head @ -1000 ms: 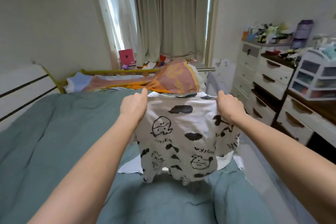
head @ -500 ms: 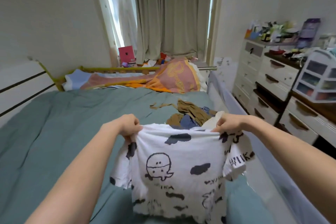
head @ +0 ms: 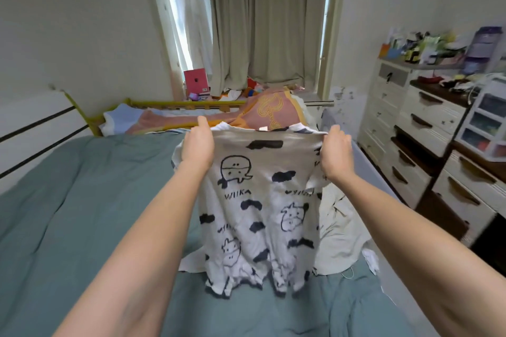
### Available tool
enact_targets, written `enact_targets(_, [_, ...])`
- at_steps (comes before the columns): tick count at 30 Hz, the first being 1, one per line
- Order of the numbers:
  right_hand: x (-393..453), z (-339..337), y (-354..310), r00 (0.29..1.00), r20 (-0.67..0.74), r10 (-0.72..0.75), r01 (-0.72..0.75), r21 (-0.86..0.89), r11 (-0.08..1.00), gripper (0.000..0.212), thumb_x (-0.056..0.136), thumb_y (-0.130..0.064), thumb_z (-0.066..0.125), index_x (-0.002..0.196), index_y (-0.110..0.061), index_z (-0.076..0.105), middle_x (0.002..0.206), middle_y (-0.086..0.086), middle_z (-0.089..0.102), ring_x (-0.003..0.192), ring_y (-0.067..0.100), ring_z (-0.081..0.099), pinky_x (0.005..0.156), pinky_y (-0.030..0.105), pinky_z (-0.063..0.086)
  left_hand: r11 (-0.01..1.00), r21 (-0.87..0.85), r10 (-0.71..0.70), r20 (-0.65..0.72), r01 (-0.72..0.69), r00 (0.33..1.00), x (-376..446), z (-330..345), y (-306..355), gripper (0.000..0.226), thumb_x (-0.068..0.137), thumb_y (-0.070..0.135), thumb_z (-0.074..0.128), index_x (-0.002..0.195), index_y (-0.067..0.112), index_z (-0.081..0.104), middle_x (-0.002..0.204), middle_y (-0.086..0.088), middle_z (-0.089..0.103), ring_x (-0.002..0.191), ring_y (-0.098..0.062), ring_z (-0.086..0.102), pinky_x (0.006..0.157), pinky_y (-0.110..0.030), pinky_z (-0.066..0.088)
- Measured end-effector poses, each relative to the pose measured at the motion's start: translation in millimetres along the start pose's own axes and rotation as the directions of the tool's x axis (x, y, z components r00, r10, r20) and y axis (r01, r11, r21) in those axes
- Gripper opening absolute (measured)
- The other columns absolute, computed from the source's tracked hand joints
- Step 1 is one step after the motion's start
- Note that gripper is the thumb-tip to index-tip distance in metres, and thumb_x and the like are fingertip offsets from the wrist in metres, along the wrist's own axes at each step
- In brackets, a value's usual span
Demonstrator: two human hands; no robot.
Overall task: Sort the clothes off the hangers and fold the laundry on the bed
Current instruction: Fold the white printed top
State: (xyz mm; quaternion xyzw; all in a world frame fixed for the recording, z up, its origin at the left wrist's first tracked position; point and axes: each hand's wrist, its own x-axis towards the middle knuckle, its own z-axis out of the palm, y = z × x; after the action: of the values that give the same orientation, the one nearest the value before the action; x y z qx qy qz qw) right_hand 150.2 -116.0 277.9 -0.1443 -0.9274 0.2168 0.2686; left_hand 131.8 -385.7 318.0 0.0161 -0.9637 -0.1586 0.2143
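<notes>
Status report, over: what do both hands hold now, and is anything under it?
Left hand and right hand grip printed T-shirt at the shoulders. Shirt hangs above green bed. Pale garment lies beneath, to the right.

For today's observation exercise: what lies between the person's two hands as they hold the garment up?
In the head view, the printed white shirt's top edge stretches taut between the left hand and right hand; nothing else.

Bed (head: pixel 82 200): your working surface, covered by a rumpled teal duvet.
Right side: pale cream garment (head: pixel 339 230) lying crumpled on the duvet.
Far end: pink-and-orange blanket (head: pixel 268 115) heaped across the bed.
</notes>
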Motion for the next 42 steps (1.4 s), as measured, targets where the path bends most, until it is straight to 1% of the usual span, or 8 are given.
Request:
enact_targets(4, [-7,-6,13,0.993,-0.101,-0.067,0.061,-0.064,0.996,0.024,0.091,0.01,0.031,0.106,-0.002,0.045,0.113,0.022,0.049,0.106,0.036,0.039,0.083,0.038,0.032,0.994,0.062,0.098,-0.051,-0.094,0.994,-9,-9,1,0.031,0.089,-0.013,0.031,0.117,-0.002,0.038,0.109,-0.029,0.057,0.103,-0.043,0.05,0.069,-0.044,0.035])
enact_targets(8, [-37,-7,33,0.988,-0.096,-0.12,0.114,-0.072,0.991,0.013,0.094,0.003,0.034,0.094,-0.006,0.044,0.103,0.021,0.05,0.1,0.035,0.04,0.077,0.041,0.031,0.99,0.059,0.13,-0.042,-0.128,0.991,-37,-5,-5,0.026,0.088,-0.012,0.031,0.108,0.004,0.037,0.093,-0.024,0.056,0.082,-0.036,0.046,0.067,-0.051,0.044])
enact_targets(16, [-135,-12,96,0.928,0.271,-0.257,0.286,-0.074,0.955,0.019,0.098,-0.013,0.04,0.079,-0.012,0.041,0.089,0.012,0.047,0.091,0.031,0.044,0.066,0.04,0.038,0.991,-0.048,0.131,0.24,-0.124,0.962,-128,27,-61,0.011,0.092,0.01,0.046,0.082,0.014,0.049,0.09,-0.016,0.06,0.079,-0.035,0.051,0.067,-0.038,0.044])
enact_targets(21, [-194,0,121,0.827,0.522,-0.208,0.29,-0.08,0.954,0.02,0.082,0.0,0.051,0.065,-0.011,0.048,0.08,0.017,0.058,0.081,0.036,0.054,0.064,0.039,0.043,0.997,-0.062,0.074,0.46,-0.051,0.885,-210,57,-95,0.008,0.091,0.011,0.055,0.09,0.01,0.062,0.097,-0.016,0.067,0.094,-0.036,0.06,0.076,-0.036,0.046])
enact_targets(27, [-292,25,161,0.7,0.71,-0.08,0.309,-0.2,0.93,0.028,0.08,-0.004,0.05,0.056,-0.017,0.042,0.079,0.016,0.063,0.082,0.035,0.061,0.067,0.035,0.046,0.999,-0.042,0.042,0.612,-0.02,0.79,-314,90,-121,0.009,0.092,0.011,0.056,0.095,0.008,0.064,0.104,-0.013,0.067,0.098,-0.031,0.058,0.068,-0.026,0.032])
enact_targets(35, [-429,22,173,0.619,0.785,0.033,0.406,-0.356,0.842,0.017,0.085,-0.002,0.051,0.09,-0.009,0.065,0.1,0.015,0.066,0.095,0.034,0.063,0.066,0.028,0.039,0.998,-0.048,0.055,0.717,-0.03,0.694,-442,100,-163,0.011,0.09,0.002,0.053,0.093,0.003,0.064,0.104,-0.02,0.065,0.095,-0.03,0.058,0.065,-0.025,0.029])
enact_targets(40, [-512,16,183,0.559,0.827,0.067,0.466,-0.379,0.8,0.022,0.08,0.004,0.053,0.084,-0.017,0.059,0.074,0.009,0.057,0.092,0.032,0.06,0.08,0.031,0.046,0.994,0.008,0.055,0.829,-0.109,0.556,-514,101,-185,0.013,0.091,0.004,0.054,0.097,0.002,0.065,0.105,-0.016,0.066,0.1,-0.029,0.059,0.067,-0.023,0.031])
enact_targets(42, [-539,18,187,0.521,0.851,0.075,0.476,-0.362,0.801,0.022,0.085,0.002,0.049,0.089,-0.018,0.058,0.098,0.012,0.066,0.1,0.031,0.06,0.082,0.028,0.04,0.992,0.027,0.039,0.859,-0.121,0.511,-531,104,-193,0.015,0.089,0.002,0.054,0.097,0.003,0.067,0.106,-0.014,0.067,0.1,-0.028,0.06,0.071,-0.022,0.037])
